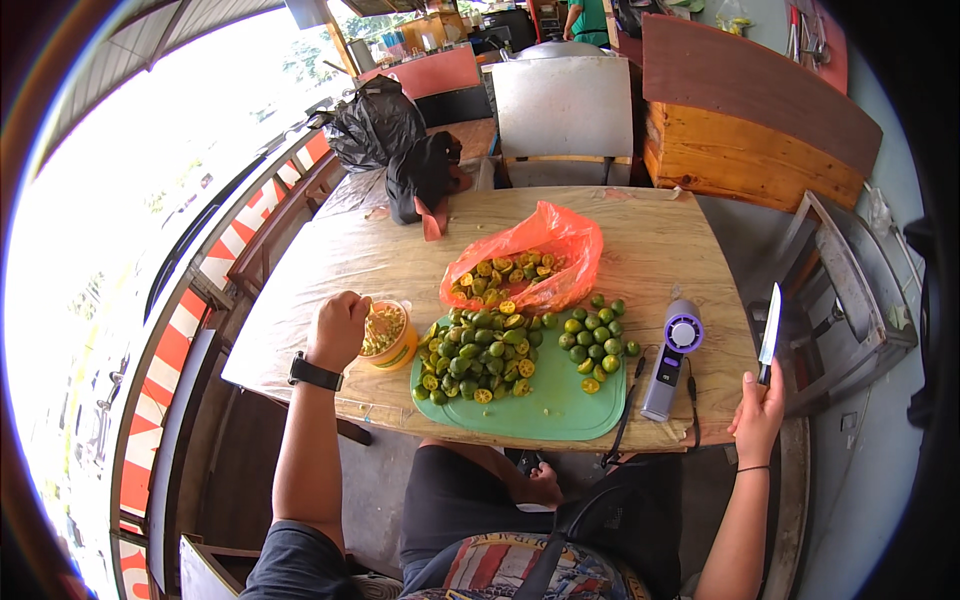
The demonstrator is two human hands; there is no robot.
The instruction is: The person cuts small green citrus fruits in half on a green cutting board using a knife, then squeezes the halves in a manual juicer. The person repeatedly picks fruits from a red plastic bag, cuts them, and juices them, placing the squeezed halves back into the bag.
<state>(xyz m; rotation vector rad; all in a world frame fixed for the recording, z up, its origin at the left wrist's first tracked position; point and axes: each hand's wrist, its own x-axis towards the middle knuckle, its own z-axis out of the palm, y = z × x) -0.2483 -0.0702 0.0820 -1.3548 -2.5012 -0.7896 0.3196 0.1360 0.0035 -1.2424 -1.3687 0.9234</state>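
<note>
My left hand point(338, 322) is closed at the rim of a plastic tub point(390, 350) with orange liquid and pale pulpy bits on top; what its fingers hold is unclear. My right hand point(757, 410) grips a knife point(770, 322), blade raised, beyond the table's right side. A green board point(558, 408) carries a heap of whole and cut green citrus fruits point(478, 350) and a group of whole ones point(590, 335). Behind the board, a crumpled red plastic bag point(570, 230) holds cut fruit halves point(500, 275).
A purple-and-grey handheld fan point(665, 370) with a dark cord lies on the wooden table point(300, 270). Black bags point(385, 125) and a dark cloth item point(415, 180) sit at the back left. Chairs point(830, 280) and benches surround the table; a person in green point(585, 22) stands in the distance.
</note>
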